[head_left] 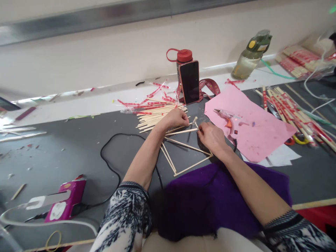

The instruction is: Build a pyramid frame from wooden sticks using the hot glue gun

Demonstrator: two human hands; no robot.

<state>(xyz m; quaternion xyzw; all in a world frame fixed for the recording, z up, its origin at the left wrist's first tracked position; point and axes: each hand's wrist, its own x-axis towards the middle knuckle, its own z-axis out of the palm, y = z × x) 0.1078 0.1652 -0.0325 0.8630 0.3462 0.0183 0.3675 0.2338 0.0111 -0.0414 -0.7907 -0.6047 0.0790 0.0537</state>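
A frame of pale wooden chopsticks [193, 166] stands on the grey table in front of me, its sticks joined at the corners. My right hand [212, 137] is closed at the frame's far right corner, fingertips pinched on the end of a chopstick [183, 132]. Across from it, my left hand [176, 118] is closed with its fingertips together near the same corner; what they hold is hidden. Between the hands a short stick end [195, 119] rises at a slant. Loose chopsticks [147, 120] lie behind and left of my left hand.
A glue gun [229, 123] rests on pink paper [258, 136] at right. Behind stand a phone [190, 82], a red-capped bottle [184, 55] and a green-lidded bottle [246, 61]. Wrapped chopsticks [296, 113] lie far right. A black cable [102, 150] runs from a magenta power block [67, 201].
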